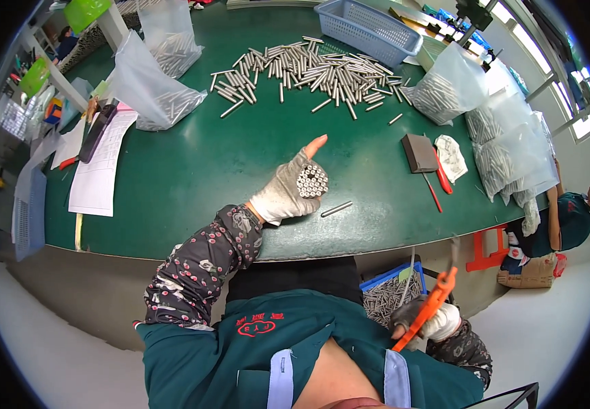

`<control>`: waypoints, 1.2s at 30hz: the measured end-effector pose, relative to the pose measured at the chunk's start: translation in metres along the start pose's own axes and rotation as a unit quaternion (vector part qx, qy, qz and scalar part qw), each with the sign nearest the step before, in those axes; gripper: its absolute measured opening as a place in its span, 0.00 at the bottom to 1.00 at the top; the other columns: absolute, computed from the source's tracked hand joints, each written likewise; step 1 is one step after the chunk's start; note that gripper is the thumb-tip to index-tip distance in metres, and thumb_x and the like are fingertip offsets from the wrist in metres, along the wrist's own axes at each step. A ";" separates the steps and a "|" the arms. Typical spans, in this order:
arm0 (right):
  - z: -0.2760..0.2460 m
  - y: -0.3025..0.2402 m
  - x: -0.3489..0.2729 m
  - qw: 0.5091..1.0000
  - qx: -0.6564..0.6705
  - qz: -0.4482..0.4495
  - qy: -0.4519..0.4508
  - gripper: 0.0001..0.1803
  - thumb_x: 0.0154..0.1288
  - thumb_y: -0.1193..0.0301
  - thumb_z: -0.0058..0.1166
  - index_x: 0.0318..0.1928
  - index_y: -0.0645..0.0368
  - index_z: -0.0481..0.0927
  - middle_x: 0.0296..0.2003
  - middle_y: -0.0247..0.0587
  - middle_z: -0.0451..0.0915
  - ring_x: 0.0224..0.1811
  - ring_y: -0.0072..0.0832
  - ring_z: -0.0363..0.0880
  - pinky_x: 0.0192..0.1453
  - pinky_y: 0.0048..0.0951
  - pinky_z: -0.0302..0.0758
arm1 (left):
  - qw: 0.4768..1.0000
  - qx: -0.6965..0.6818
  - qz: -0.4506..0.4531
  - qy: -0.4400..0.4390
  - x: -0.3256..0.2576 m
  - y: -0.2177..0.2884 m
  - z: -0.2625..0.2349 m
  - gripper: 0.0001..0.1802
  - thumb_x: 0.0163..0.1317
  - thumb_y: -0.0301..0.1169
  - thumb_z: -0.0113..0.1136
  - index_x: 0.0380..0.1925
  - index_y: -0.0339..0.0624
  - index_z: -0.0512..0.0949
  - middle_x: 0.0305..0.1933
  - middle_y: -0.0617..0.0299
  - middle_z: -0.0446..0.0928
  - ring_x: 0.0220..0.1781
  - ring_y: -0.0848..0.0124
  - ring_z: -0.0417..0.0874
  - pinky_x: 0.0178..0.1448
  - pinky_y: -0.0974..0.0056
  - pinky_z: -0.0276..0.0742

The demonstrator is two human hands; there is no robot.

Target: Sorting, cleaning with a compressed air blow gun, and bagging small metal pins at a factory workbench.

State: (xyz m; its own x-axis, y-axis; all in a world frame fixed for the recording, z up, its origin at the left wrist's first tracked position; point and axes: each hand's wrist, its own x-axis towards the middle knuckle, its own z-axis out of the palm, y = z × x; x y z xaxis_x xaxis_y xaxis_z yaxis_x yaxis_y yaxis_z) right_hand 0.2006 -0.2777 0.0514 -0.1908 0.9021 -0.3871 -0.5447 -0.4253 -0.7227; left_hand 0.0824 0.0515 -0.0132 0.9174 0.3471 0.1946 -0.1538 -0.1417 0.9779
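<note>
My left hand (pixel 287 189), in a grey-white fingerless glove, is closed round a bundle of metal pins (pixel 313 181) above the green table. The pins' round ends face up and my thumb stretches away from them. One loose pin (pixel 336 209) lies just right of that hand. Low at the right, off the table's front edge, my gloved right hand (pixel 438 324) is closed on an orange-handled tool (pixel 431 308). A narrow metal part rises from its upper end; its exact kind is unclear. Beside this hand, a blue bin (pixel 385 300) holds many pins.
Loose pins (pixel 308 71) spread across the table's far side, before a blue basket (pixel 366 31). Pin-filled plastic bags (pixel 162 95) stand left and right. A brown block (pixel 419 153), red-handled tool (pixel 443 174) and crumpled cloth (pixel 450 158) lie right; papers (pixel 101 174) left. Another person (pixel 571 221) is far right.
</note>
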 end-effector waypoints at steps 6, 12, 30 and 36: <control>-0.020 -0.020 -0.003 0.985 -0.129 -0.066 -0.099 0.32 0.46 0.69 0.65 0.52 0.65 0.70 0.34 0.44 0.79 0.32 0.27 0.78 0.34 0.21 0.73 | 1.000 -0.005 0.005 -0.005 0.003 0.000 0.002 0.51 0.38 0.17 0.60 0.66 0.50 0.49 0.33 0.69 0.71 0.33 0.80 0.71 0.42 0.75 0.69; 0.030 -0.090 0.015 0.852 -0.361 -0.095 0.366 0.19 0.49 0.74 0.59 0.44 0.63 0.73 0.32 0.38 0.80 0.34 0.24 0.79 0.39 0.24 0.75 | 1.000 -0.008 -0.003 -0.001 0.002 -0.005 -0.001 0.35 0.39 0.18 0.60 0.52 0.44 0.65 0.33 0.69 0.71 0.34 0.80 0.71 0.41 0.74 0.70; 0.038 -0.149 0.069 0.585 -0.728 0.072 0.352 0.20 0.46 0.61 0.60 0.40 0.58 0.79 0.23 0.52 0.77 0.28 0.45 0.77 0.34 0.36 0.73 | 0.999 0.034 -0.022 0.009 0.002 0.003 0.000 0.23 0.38 0.19 0.60 0.39 0.42 0.69 0.32 0.68 0.70 0.34 0.80 0.71 0.39 0.73 0.70; 0.034 -0.144 0.069 0.552 -0.759 0.043 0.344 0.20 0.46 0.61 0.60 0.39 0.59 0.79 0.23 0.52 0.77 0.28 0.45 0.77 0.35 0.37 0.73 | 0.999 0.036 -0.013 0.011 0.002 0.002 -0.001 0.22 0.38 0.19 0.60 0.39 0.41 0.69 0.32 0.68 0.70 0.34 0.80 0.71 0.39 0.73 0.70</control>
State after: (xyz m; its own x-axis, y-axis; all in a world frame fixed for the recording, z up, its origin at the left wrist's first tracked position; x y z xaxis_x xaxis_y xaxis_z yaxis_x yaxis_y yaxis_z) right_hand 0.2381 -0.1516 0.1484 0.4764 0.8546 -0.2068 0.8523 -0.5066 -0.1301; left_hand 0.0837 0.0525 -0.0110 0.9121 0.3723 0.1717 -0.1027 -0.1978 0.9748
